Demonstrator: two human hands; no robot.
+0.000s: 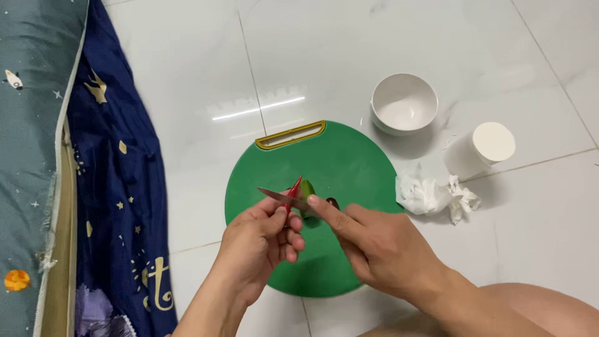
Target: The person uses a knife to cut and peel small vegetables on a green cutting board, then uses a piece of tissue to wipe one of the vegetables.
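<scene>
Bare floor tiles (187, 75) left of the board — bowl (404, 103), roll (480, 150), crumpled tissue (435, 195) crowd right.

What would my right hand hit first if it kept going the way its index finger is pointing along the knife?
Probably the left hand. The right hand points up-left along the knife, whose blade crosses the red chili pinched in the left fingers. Depth is unclear from overhead.

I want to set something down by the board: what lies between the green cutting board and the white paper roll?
In the head view, a crumpled white tissue lies on the floor between the green cutting board and the white paper roll.
</scene>
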